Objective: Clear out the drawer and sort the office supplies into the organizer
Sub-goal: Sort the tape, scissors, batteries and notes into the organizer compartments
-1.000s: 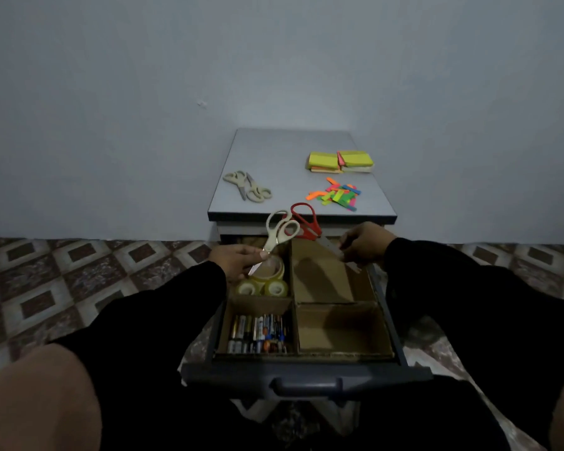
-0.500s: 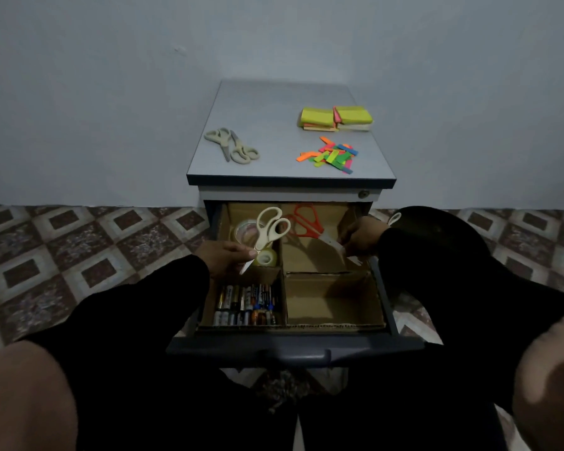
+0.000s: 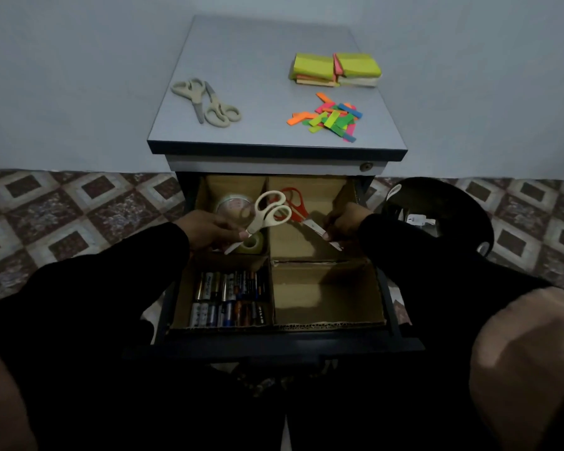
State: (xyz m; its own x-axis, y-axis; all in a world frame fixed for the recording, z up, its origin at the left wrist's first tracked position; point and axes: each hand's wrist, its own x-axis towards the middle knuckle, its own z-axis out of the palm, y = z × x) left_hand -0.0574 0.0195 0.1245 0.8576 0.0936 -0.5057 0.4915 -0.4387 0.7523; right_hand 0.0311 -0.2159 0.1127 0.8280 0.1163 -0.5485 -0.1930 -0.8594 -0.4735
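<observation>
Over the open drawer [image 3: 274, 348], the left hand [image 3: 209, 231] grips cream scissors [image 3: 261, 216] by the blades above the tape rolls [image 3: 238, 206], while the right hand [image 3: 345, 222] pinches red scissors [image 3: 293, 206] by the blades over the cardboard organizer's [image 3: 326, 325] back right compartment

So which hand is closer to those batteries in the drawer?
Left. The left hand, holding the cream scissors, is just behind the batteries; the right hand is over the far right compartment with the red scissors.
</observation>
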